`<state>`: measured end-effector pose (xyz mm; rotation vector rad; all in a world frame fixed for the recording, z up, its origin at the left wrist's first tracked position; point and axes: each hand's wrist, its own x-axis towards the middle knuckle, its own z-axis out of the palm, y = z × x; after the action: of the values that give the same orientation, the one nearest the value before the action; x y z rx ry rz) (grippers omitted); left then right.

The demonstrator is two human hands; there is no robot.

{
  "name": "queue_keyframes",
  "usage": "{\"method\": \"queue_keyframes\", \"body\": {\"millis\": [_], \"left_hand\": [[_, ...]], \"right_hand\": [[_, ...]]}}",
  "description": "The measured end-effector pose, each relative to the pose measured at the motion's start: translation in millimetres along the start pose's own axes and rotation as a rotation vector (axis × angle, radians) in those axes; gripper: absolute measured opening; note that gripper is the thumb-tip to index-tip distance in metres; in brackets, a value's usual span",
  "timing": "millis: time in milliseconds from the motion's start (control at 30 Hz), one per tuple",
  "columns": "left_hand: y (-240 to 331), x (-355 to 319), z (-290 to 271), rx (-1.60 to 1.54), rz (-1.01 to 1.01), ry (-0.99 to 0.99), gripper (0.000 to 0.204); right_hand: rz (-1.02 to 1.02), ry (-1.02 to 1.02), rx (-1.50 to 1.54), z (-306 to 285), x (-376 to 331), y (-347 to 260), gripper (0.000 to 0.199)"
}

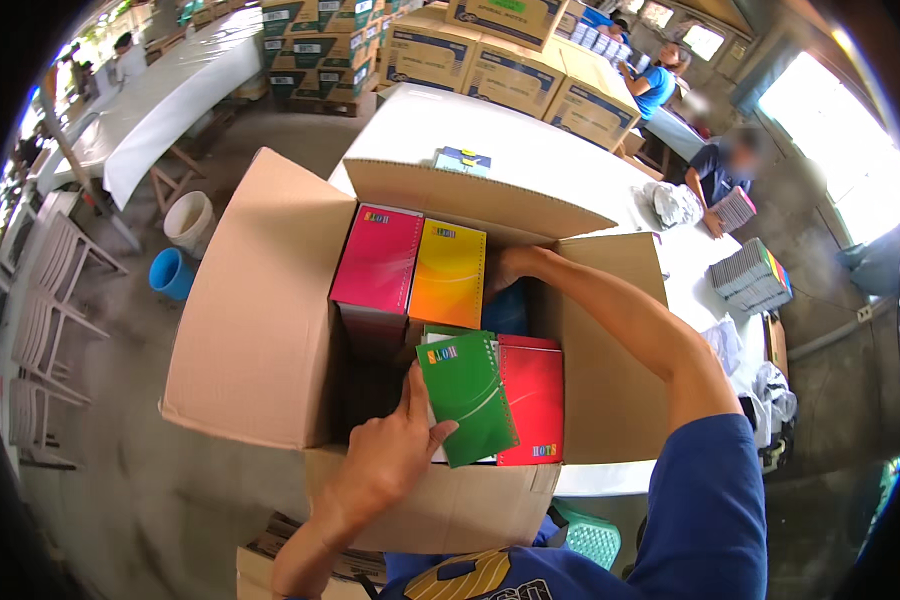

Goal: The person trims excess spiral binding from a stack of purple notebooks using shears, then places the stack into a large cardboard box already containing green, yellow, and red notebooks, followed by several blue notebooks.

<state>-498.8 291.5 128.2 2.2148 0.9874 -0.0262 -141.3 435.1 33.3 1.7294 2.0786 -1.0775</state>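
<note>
An open cardboard box (250,300) holds stacks of spiral notebooks. The pink notebooks (378,258) and yellow notebooks (448,270) stand side by side at the far left. Nearer to me are red notebooks (532,400), with a tilted green notebook (467,395) beside them. My left hand (388,450) grips the green notebook at its left edge, thumb over the cover and index finger along the side. My right hand (510,268) reaches down into the far right part of the box, next to the yellow stack; its fingers are hidden. Something blue (507,310) shows below it.
The box rests by a white table (450,125) with stacked cartons (510,75) at its far end. To the right, a person (725,170) handles notebooks near another notebook stack (752,277). On the left are buckets (172,273) and white chairs (55,260).
</note>
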Motion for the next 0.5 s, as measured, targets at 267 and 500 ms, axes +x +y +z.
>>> {"method": "queue_keyframes", "body": {"millis": [267,500], "left_hand": [[-9,0,-4,-0.029,0.093,-0.018,0.075],[-15,-1,7,0.008,0.171,0.122,0.075]], "right_hand": [[0.104,-0.09,0.081,-2,-4,3,0.077],[0.121,-0.107,0.091,2,2,1,0.081]]}}
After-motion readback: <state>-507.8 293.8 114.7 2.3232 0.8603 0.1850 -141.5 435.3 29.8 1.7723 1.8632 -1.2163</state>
